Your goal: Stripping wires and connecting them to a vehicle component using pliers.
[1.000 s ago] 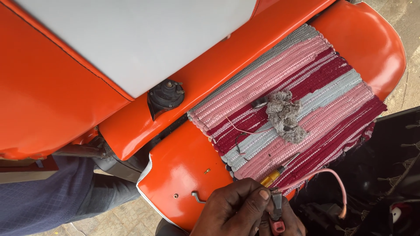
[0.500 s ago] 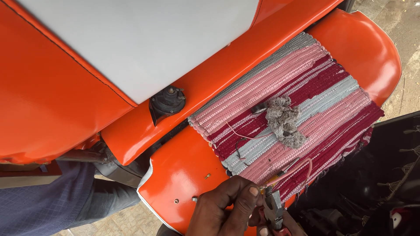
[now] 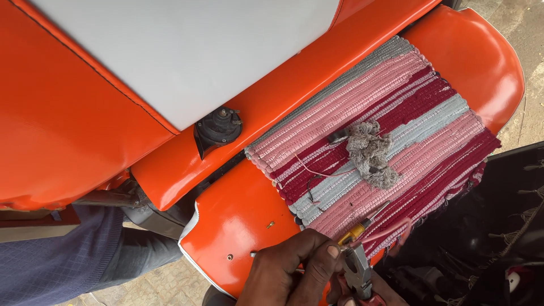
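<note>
Daylight, paved stone ground (image 3: 141,286), orange vehicle body (image 3: 68,113), perhaps a tractor, striped woven mat (image 3: 396,102)

Since the earliest picture, the hand (image 3: 289,272) at the bottom centre of the frame has shifted slightly and opened its grip around the pliers (image 3: 358,276), whose grey jaws now show clearly, pointing up toward the striped mat (image 3: 391,107). The pink wire (image 3: 388,231), earlier looped out to the lower right, now runs short and nearly straight from the pliers' tip. The yellow-handled screwdriver (image 3: 362,226), earlier half hidden by the fingers, now lies exposed on the mat edge
</note>
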